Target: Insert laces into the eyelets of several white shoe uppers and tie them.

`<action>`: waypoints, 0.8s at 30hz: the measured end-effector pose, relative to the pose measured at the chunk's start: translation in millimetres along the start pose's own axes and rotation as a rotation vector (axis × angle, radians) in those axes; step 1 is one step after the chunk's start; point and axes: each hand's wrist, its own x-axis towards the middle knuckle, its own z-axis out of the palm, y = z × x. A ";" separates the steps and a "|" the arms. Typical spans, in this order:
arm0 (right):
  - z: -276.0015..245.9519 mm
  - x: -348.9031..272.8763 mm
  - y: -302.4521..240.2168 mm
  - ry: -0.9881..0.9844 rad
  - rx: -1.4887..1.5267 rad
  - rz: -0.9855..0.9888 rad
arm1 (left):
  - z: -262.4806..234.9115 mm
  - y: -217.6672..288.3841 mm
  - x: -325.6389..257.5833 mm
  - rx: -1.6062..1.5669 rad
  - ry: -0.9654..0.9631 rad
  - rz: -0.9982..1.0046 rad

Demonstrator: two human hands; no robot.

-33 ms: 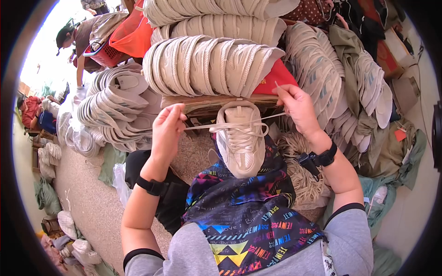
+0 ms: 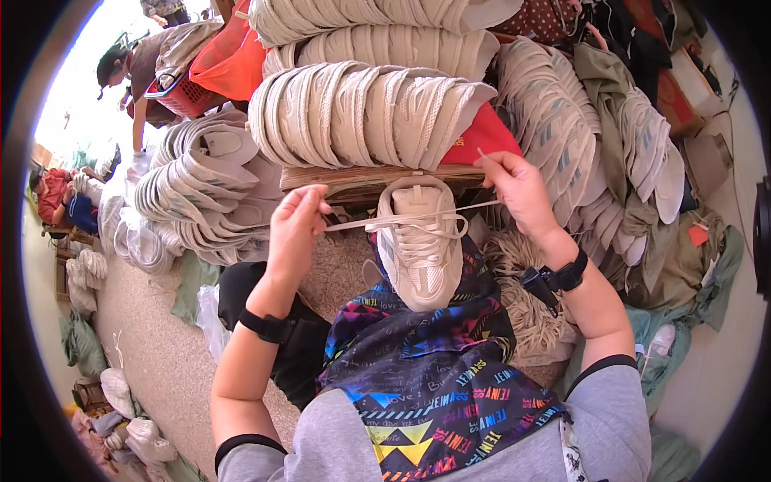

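A beige shoe upper [image 2: 422,253] stands with its toe toward me, between my hands and against the edge of a wooden bench. A pale shoelace [image 2: 399,218] runs through its eyelets, and its ends stretch sideways across the tongue. My left hand [image 2: 295,227] pinches one lace end, left of the upper. On the other side my right hand [image 2: 520,189] grips the opposite end between thumb and fingers, with the tip poking up above. A small loop of lace shows at the right of the tongue. The patterned apron [image 2: 434,361] covers my lap below the toe.
Nested shoe uppers [image 2: 361,116] lie in rows on the wooden bench [image 2: 309,177]. More stacks rise at the left [image 2: 197,181] and right [image 2: 554,120]. A bundle of laces [image 2: 526,321] hangs by my right forearm. At far left a person [image 2: 132,68] bends beside a red basket [image 2: 177,96].
My left hand has shifted very slightly to the right, with the lace end still in it. The shoe upper stays in place.
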 end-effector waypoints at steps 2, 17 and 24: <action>4.5 -2.8 19.2 -0.056 -0.070 -0.064 | 7.4 -9.1 -4.3 0.223 -0.028 -0.037; 9.8 -17.2 38.5 -0.259 -0.322 -0.107 | 22.3 -31.1 -14.5 0.736 -0.126 0.143; 16.5 -9.6 31.7 -0.316 -0.414 -0.165 | 40.0 -39.7 -18.1 0.830 -0.121 0.273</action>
